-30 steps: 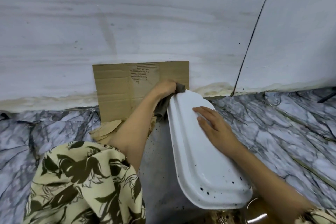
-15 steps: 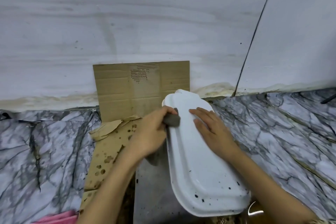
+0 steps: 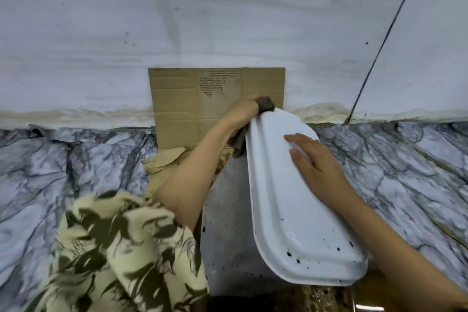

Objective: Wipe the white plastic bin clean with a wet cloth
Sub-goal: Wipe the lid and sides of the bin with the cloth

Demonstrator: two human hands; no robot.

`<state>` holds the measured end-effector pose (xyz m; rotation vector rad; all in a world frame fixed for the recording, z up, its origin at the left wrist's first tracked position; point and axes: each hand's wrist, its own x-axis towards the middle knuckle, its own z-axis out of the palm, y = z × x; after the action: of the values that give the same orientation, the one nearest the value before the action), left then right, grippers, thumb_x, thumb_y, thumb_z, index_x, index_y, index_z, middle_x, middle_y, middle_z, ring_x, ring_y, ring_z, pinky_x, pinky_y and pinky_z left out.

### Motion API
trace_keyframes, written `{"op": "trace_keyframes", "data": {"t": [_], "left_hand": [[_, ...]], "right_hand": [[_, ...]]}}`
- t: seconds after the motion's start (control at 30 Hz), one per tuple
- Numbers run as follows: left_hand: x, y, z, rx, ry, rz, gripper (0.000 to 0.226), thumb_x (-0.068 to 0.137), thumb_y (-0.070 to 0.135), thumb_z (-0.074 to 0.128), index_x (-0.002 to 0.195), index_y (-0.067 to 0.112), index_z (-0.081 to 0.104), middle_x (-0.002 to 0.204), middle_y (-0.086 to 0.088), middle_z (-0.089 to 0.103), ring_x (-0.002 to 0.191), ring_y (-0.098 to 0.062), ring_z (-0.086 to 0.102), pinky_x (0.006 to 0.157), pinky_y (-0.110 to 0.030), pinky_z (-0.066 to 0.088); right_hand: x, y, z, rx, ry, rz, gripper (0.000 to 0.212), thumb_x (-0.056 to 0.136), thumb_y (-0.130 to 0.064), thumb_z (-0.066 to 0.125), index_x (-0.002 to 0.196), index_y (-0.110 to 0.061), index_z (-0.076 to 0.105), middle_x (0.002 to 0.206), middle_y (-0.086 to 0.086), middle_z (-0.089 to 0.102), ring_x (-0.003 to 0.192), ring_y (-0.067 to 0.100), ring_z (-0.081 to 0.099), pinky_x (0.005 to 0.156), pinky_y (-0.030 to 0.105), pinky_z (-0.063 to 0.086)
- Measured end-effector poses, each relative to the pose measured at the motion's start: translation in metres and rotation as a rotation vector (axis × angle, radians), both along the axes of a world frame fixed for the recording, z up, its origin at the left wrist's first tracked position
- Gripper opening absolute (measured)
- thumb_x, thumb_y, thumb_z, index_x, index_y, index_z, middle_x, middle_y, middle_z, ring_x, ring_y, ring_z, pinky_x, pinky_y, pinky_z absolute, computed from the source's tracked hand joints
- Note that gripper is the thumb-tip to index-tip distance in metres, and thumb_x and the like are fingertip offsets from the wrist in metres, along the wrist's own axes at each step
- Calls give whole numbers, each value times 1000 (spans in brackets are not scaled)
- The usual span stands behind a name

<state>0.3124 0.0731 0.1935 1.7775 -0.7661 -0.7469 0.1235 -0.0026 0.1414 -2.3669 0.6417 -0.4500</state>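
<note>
The white plastic bin (image 3: pixel 286 215) lies tipped on its side on the floor, its glossy top face speckled with dark spots near the front end. My left hand (image 3: pixel 241 111) grips a dark grey wet cloth (image 3: pixel 264 104) at the bin's far upper left corner; the cloth also hangs down along the bin's left side. My right hand (image 3: pixel 314 164) rests flat with fingers spread on the bin's top face near its far end.
A brown cardboard sheet (image 3: pixel 192 99) leans against the white wall (image 3: pixel 202 20) behind the bin, with torn cardboard on the floor below it. Marble-patterned floor covering (image 3: pixel 63 172) spreads left and right. My patterned sleeve fills the lower left.
My left hand with the cloth has moved from the bin's left rim up and away to its far corner. My right hand stays flat on the bin.
</note>
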Motion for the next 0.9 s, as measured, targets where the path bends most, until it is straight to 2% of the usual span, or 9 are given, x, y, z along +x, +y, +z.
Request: {"op": "trace_keyframes", "data": {"t": [0.07, 0.17, 0.3, 0.43, 0.5, 0.6, 0.67, 0.73, 0.9], "left_hand": [[-6, 12, -14, -84, 73, 123, 30, 71, 21, 54, 94, 28, 72, 107, -3, 70, 103, -24, 63, 96, -40, 49], [-22, 41, -20, -120, 71, 217, 34, 82, 15, 59, 112, 27, 69, 119, 0, 67, 114, -21, 58, 103, -40, 44], [-90, 109, -23, -163, -99, 211, 55, 80, -5, 45, 121, 25, 65, 121, 7, 65, 113, -3, 55, 95, -18, 43], [-160, 174, -27, -182, -196, 152, 55, 81, -3, 46, 121, 30, 64, 119, 25, 59, 108, 19, 49, 95, -4, 35], [-174, 189, -27, -186, -175, 139, 53, 85, -5, 46, 122, 28, 63, 117, 27, 57, 106, 24, 46, 93, 1, 32], [-177, 195, -26, -152, -183, 120, 54, 87, -4, 45, 126, 30, 59, 126, 18, 58, 109, 16, 48, 93, -1, 34], [-167, 186, -29, -135, -175, 134, 56, 87, -5, 43, 131, 28, 56, 133, 9, 56, 120, -1, 48, 102, -14, 38], [-148, 170, -30, -105, -127, 198, 57, 87, -7, 42, 134, 25, 52, 136, 2, 54, 125, -12, 47, 105, -26, 39], [-114, 142, -34, -163, -70, 299, 49, 90, -8, 44, 132, 14, 54, 130, -5, 59, 123, -20, 52, 102, -29, 42]], "right_hand": [[0, 6, 2, -29, 25, 4, 38, 98, -39, 38, 135, -38, 45, 148, -13, 39, 143, 11, 23, 115, 49, 21], [4, 21, 10, -83, -30, 39, 36, 100, -30, 39, 136, -27, 48, 146, -4, 44, 140, 9, 28, 118, 40, 14], [7, 34, 18, -132, 28, -22, 37, 100, -33, 39, 135, -31, 48, 147, 0, 41, 139, 14, 26, 109, 27, 8], [-3, 45, 21, -332, 173, -242, 37, 97, -46, 35, 131, -44, 50, 132, 10, 42, 127, 30, 32, 105, 45, 18], [-7, 53, 28, -360, 225, -244, 39, 98, -46, 32, 134, -43, 47, 122, 11, 44, 118, 31, 37, 102, 47, 22], [-13, 61, 34, -170, 318, -142, 46, 98, -49, 23, 142, -39, 33, 138, 11, 37, 131, 30, 32, 108, 52, 17], [-21, 70, 27, -97, 363, -68, 51, 98, -51, 17, 148, -38, 18, 157, 3, 16, 144, 24, 13, 112, 53, 7], [-27, 76, 18, -101, 355, -56, 53, 98, -53, 13, 149, -40, 5, 160, -5, -1, 147, 18, -2, 114, 51, -1], [-19, 76, 16, -119, 332, -79, 54, 98, -53, 12, 149, -39, 4, 160, -6, -2, 147, 16, -4, 115, 51, -2]]}}
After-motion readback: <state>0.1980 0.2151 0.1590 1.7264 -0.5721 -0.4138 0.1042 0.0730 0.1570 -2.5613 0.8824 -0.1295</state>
